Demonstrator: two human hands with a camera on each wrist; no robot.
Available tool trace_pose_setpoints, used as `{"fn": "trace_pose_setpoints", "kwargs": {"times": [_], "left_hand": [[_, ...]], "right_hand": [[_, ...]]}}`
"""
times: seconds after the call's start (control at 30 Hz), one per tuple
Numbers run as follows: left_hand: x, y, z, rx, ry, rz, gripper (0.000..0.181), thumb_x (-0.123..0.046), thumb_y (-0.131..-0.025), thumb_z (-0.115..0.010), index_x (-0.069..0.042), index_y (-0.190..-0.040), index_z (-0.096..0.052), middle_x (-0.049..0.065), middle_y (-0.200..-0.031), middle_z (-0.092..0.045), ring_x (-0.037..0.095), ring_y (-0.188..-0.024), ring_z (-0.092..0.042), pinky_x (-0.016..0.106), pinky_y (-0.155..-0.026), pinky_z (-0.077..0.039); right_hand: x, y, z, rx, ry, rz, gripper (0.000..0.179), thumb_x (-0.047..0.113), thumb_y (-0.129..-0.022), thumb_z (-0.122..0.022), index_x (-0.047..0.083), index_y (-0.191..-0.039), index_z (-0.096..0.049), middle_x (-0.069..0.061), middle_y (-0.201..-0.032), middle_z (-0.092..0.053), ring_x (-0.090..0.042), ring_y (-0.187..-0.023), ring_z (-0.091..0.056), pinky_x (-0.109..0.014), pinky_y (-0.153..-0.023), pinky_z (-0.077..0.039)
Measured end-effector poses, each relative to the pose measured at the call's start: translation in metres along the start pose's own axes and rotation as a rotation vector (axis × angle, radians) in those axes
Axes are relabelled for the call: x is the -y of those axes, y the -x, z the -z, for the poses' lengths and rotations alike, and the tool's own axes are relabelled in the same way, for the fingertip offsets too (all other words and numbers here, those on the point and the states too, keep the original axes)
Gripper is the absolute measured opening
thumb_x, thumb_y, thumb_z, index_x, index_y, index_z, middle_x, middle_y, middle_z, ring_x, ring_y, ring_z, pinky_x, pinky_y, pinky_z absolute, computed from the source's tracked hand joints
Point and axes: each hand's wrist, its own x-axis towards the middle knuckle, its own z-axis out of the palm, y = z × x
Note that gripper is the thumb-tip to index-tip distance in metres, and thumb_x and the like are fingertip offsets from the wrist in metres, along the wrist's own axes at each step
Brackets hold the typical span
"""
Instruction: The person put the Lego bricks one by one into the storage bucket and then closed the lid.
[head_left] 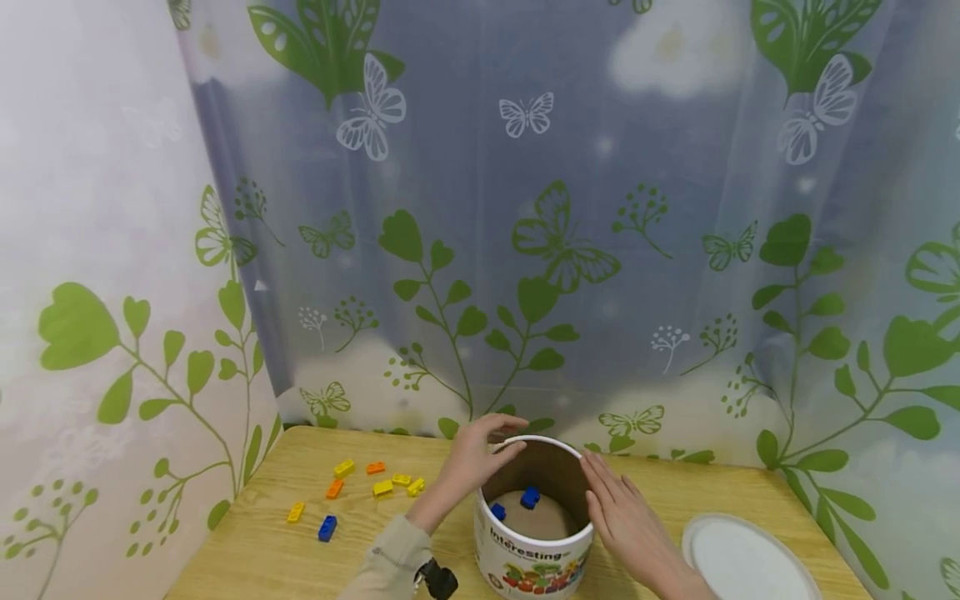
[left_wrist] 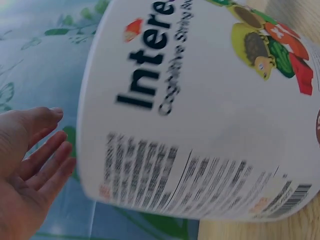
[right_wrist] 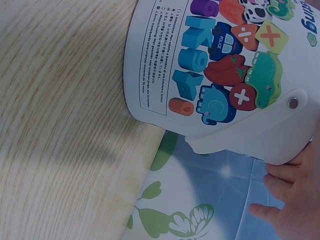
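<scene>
A white printed bucket (head_left: 529, 557) stands upright on the wooden table, its mouth open to the head camera. Two blue toy bricks (head_left: 530, 498) lie on its floor. My left hand (head_left: 480, 454) is at the left of the rim, fingers extended and apart, with nothing in it. On the opposite side, my right hand (head_left: 622, 521) lies along the rim with fingers straight. The right wrist view shows the right hand (right_wrist: 295, 192) beside the bucket's white handle (right_wrist: 240, 132), fingertips at the bucket's edge.
Several yellow bricks (head_left: 383, 488) and orange bricks (head_left: 335, 489) lie scattered on the table (head_left: 247, 550) left of the bucket, with one blue brick (head_left: 327, 528) nearer the front. A round white lid (head_left: 750, 557) rests at the right. Patterned cloth (head_left: 480, 250) hangs behind the table.
</scene>
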Motion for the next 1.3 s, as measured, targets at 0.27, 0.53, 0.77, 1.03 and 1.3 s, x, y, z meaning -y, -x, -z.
{"fn": "trace_pose_setpoints", "kwargs": {"times": [0.27, 0.53, 0.77, 1.03, 1.3], "left_hand": [[0.011, 0.016, 0.034, -0.126, -0.029, 0.082, 0.032, -0.011, -0.09, -0.077, -0.008, -0.122, -0.072, 0.008, -0.119, -0.072, 0.027, -0.107, -0.069, 0.044, -0.09, -0.059], [0.034, 0.047, 0.071, -0.266, -0.019, 0.193, 0.032, -0.008, -0.089, -0.078, -0.009, -0.12, -0.073, 0.007, -0.119, -0.072, 0.033, -0.109, -0.067, 0.048, -0.093, -0.057], [0.059, 0.081, 0.1, -0.35, -0.078, 0.289, 0.03, -0.008, -0.088, -0.079, -0.006, -0.118, -0.073, 0.011, -0.116, -0.072, 0.033, -0.106, -0.068, 0.052, -0.091, -0.057], [0.079, 0.121, 0.127, -0.421, -0.153, 0.361, 0.032, -0.003, -0.088, -0.077, -0.001, -0.119, -0.07, 0.018, -0.118, -0.071, 0.04, -0.106, -0.067, 0.051, -0.09, -0.057], [0.1, 0.156, 0.135, -0.392, -0.178, 0.573, 0.034, -0.009, -0.091, -0.077, 0.001, -0.122, -0.068, 0.021, -0.122, -0.069, 0.039, -0.109, -0.067, 0.045, -0.089, -0.059]], "right_hand": [[0.0, 0.001, 0.0, -0.019, -0.011, 0.005, 0.048, 0.015, -0.103, -0.055, 0.001, -0.148, -0.05, -0.014, -0.155, -0.046, -0.032, -0.142, -0.045, -0.059, -0.108, -0.043], [-0.001, 0.003, -0.002, -0.042, -0.022, 0.013, 0.048, 0.012, -0.102, -0.056, -0.001, -0.147, -0.05, -0.015, -0.154, -0.046, -0.034, -0.14, -0.046, -0.059, -0.108, -0.043], [-0.001, 0.003, -0.002, -0.045, -0.024, 0.009, 0.048, 0.013, -0.102, -0.056, 0.0, -0.148, -0.05, -0.014, -0.156, -0.045, -0.034, -0.141, -0.045, -0.059, -0.108, -0.042], [-0.001, 0.003, -0.004, -0.06, -0.02, 0.025, 0.048, 0.012, -0.102, -0.056, 0.0, -0.148, -0.049, -0.016, -0.154, -0.046, -0.034, -0.14, -0.046, -0.059, -0.107, -0.043], [-0.001, 0.001, -0.004, -0.029, -0.033, 0.018, 0.049, 0.014, -0.103, -0.055, 0.0, -0.149, -0.048, -0.015, -0.156, -0.044, -0.034, -0.141, -0.045, -0.06, -0.108, -0.043]]}}
